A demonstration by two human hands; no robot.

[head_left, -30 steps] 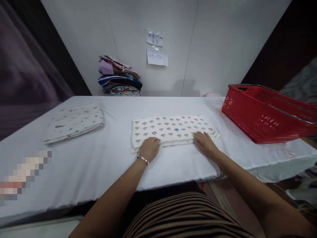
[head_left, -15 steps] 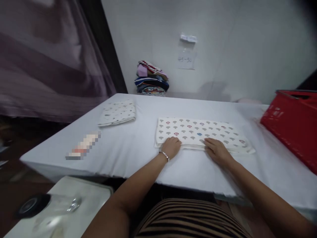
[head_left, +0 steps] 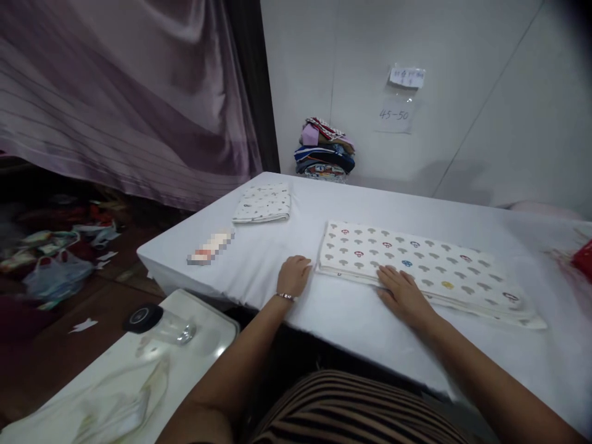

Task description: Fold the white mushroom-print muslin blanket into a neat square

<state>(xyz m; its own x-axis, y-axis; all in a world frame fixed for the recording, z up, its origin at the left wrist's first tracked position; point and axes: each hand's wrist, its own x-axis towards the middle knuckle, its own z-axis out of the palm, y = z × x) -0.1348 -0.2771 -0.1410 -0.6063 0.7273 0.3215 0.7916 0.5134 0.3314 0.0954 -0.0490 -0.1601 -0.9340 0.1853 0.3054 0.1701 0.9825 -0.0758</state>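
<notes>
A long folded white cloth (head_left: pixel 416 250) printed with grey, red, blue and yellow mushrooms lies flat on the white-covered table (head_left: pixel 305 333). My right hand (head_left: pixel 402 293) rests flat on its near edge, fingers stretched out. Just beyond the cloth's left end, my left hand (head_left: pixel 295 275), with a bracelet at the wrist, lies on the tablecloth; its fingers are extended and it grips nothing. Farther back on the left is a smaller folded white cloth (head_left: pixel 263 203) with a fine print.
A blurred-out small item (head_left: pixel 210 248) lies near the table's left edge. Left of me, a white stand (head_left: pixel 203 308) carries a black-lidded clear jar (head_left: pixel 161 322). Folded fabrics (head_left: pixel 325 151) are piled by the wall. Part of a red container (head_left: pixel 583 259) shows at right.
My view has turned left. My left hand has come off the mushroom cloth onto the table beside it. My right hand stays on the cloth's near edge.
</notes>
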